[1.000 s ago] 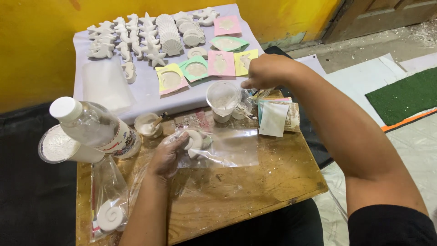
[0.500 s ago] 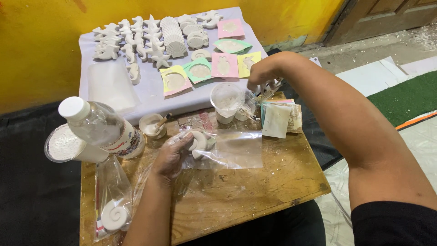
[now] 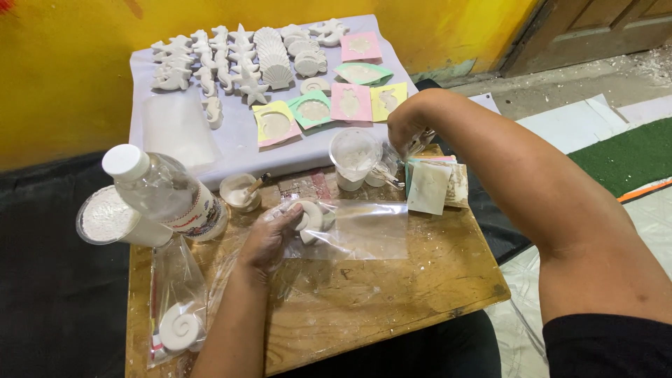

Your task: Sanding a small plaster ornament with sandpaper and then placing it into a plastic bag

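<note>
My left hand (image 3: 269,238) rests on the wooden board (image 3: 392,294), its fingers closed on a white plaster shell piece (image 3: 309,218) at the mouth of a clear plastic bag (image 3: 360,229). My right hand (image 3: 408,127) reaches forward beside a clear plastic cup (image 3: 355,155), fingers pinched together over some clear wrapping (image 3: 386,166); what it grips is too small to tell. Just below that hand a stack of coloured moulds (image 3: 430,185) stands on the board.
A plastic bottle (image 3: 164,192), a tub of white powder (image 3: 105,215) and a small bowl (image 3: 239,192) stand at left. A bagged spiral piece (image 3: 179,325) lies front left. On the white cloth (image 3: 231,143) behind are several plaster figures (image 3: 238,59) and coloured moulds (image 3: 329,105).
My right hand has shifted slightly left and nearer, toward the cup. My left hand stays on the shell piece at the bag.
</note>
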